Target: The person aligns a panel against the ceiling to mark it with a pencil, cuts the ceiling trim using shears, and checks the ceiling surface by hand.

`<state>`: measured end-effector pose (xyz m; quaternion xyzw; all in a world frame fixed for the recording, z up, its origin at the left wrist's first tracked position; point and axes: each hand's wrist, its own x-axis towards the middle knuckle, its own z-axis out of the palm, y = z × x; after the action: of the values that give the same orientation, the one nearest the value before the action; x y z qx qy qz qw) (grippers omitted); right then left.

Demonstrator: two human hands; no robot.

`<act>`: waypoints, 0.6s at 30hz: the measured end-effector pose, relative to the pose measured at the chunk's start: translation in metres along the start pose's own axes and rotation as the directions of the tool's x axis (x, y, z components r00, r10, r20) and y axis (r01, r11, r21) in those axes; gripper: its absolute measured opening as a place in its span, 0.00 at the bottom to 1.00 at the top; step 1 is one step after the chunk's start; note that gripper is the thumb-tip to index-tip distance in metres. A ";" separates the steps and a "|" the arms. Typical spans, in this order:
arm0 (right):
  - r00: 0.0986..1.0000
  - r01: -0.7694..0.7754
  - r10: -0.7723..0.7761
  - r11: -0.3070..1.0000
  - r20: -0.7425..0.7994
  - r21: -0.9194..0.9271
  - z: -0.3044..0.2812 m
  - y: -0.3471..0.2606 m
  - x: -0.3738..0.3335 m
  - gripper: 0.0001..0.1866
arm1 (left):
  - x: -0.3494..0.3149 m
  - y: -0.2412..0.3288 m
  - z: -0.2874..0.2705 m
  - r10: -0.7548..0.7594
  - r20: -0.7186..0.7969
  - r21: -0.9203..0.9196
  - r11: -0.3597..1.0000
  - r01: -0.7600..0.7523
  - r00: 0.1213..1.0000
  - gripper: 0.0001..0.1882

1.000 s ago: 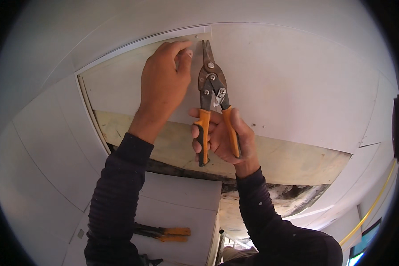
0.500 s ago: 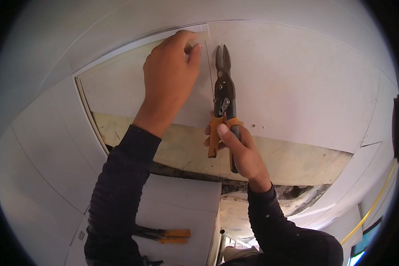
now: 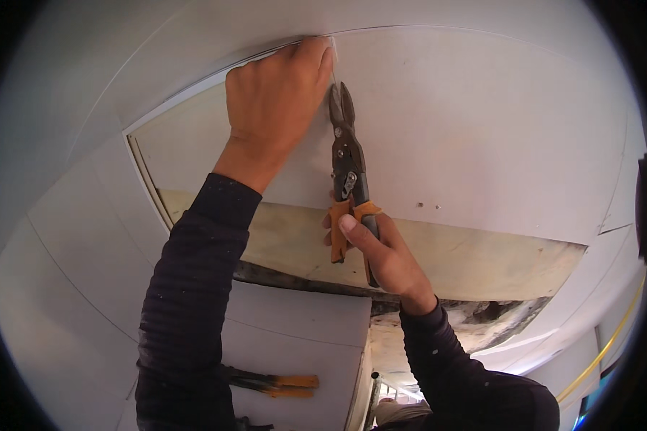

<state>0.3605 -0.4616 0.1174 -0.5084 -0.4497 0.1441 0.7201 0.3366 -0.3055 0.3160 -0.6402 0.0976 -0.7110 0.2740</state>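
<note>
My right hand [image 3: 389, 258] grips orange-handled tin snips [image 3: 349, 158], thumb across the handles and jaws pointing up with a narrow gap between the blades. The jaw tips stand near a seam in the large off-white panel [image 3: 474, 136]. Up at the top end of that seam, my left hand [image 3: 277, 100] is closed, fingertips pressed at the corner of a white edge strip [image 3: 190, 92]. What those fingertips pinch is hidden by the hand. The blades sit just below and to the right of the left hand, apart from it.
A second orange-handled tool [image 3: 284, 382] lies on a pale panel [image 3: 302, 316] by my left forearm. Beneath the cream strip [image 3: 474, 262] runs a dark, rough-edged gap [image 3: 489, 310]. A yellow cable [image 3: 607, 345] hangs at the right. Two small holes show in the large panel.
My left hand has moved up to the corner of the edge strip, its fingers now closed tighter. The tin snips have shifted slightly left and down, toward the seam.
</note>
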 end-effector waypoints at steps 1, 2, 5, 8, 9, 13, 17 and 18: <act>1.000 0.003 -0.003 1.000 -0.001 0.004 0.000 0.000 0.001 0.33 | 0.001 -0.003 0.002 0.005 0.000 0.000 1.000 -0.005 1.000 0.06; 1.000 0.013 -0.013 0.999 0.023 0.036 -0.001 0.000 0.002 0.33 | 0.002 -0.008 0.006 0.053 -0.063 -0.013 0.998 -0.054 0.997 0.04; 0.998 0.025 -0.030 0.994 0.053 0.106 -0.004 -0.002 0.004 0.34 | 0.002 -0.003 0.006 0.010 -0.051 -0.086 0.996 -0.014 0.999 0.05; 0.996 0.022 -0.031 0.994 0.087 0.105 -0.009 -0.008 0.008 0.35 | 0.004 0.003 0.002 -0.156 0.036 -0.206 0.965 0.160 0.987 0.04; 0.993 0.019 -0.029 0.996 0.115 0.085 -0.011 -0.007 0.009 0.35 | 0.003 0.004 0.002 -0.219 0.056 -0.267 0.937 0.226 0.974 0.04; 0.992 0.053 -0.071 0.985 0.106 0.164 -0.003 -0.009 0.009 0.30 | -0.005 0.001 0.008 -0.288 0.059 -0.407 0.867 0.287 0.956 0.05; 0.993 0.042 -0.063 0.977 0.098 0.208 -0.010 -0.015 0.007 0.32 | 0.000 0.034 0.004 -0.516 0.210 -0.545 0.644 0.538 0.830 0.07; 0.988 0.043 -0.068 0.985 0.140 0.170 -0.014 -0.012 0.008 0.35 | 0.003 0.045 -0.002 -0.605 0.309 -0.630 0.447 0.635 0.733 0.07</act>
<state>0.3733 -0.4703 0.1310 -0.4221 -0.5014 0.1975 0.7290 0.3464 -0.3448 0.2961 -0.6976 0.1136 -0.6552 -0.2668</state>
